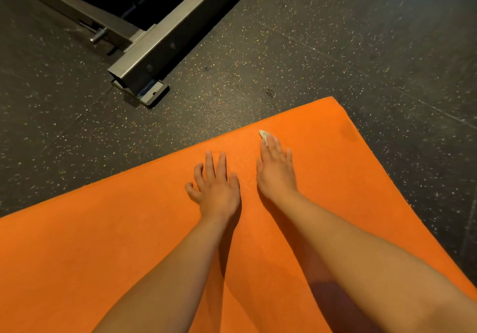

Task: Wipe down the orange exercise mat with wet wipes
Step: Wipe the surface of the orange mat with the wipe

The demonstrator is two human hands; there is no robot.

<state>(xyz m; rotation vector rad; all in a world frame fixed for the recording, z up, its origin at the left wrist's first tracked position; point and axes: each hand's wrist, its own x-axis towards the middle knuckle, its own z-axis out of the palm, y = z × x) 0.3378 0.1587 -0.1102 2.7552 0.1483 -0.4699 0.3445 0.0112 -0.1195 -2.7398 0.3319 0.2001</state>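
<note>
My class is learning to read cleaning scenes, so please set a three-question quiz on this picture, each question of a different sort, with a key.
1. True or false: the left hand presses the wipe onto the mat.
2. What stands on the floor beyond the mat's far edge? A) a metal frame B) a bucket C) a towel
3. Fill in: a bit of the wipe shows from under the fingertips of the ___ hand.

Key: 1 false; 2 A; 3 right, since the right hand lies flat on the wipe.
</note>
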